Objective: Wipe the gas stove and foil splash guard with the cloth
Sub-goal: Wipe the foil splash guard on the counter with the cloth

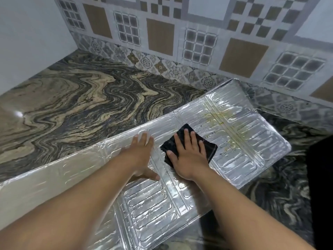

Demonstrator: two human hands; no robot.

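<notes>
One foil splash guard [248, 141] lies flat on the marbled countertop [81, 105], folded out in panels, its far corner just below the tiled wall [180, 33]. On its middle panel sits one dark cloth [210, 147], folded. The right hand [189, 157] presses it down with fingers straight and spread. The left hand [139, 156], beside the cloth on the guard's left, lies flat on the foil with fingers extended, seemingly steadying it, though it is blurred.

Yellowish streaks [221, 116] remain on the guard just beyond the cloth, so the wiping appears unfinished; the near panel looks cleaner. No gas stove can be identified here, so that part of the job cannot be judged.

Counted: one guard, one cloth, two hands.
</notes>
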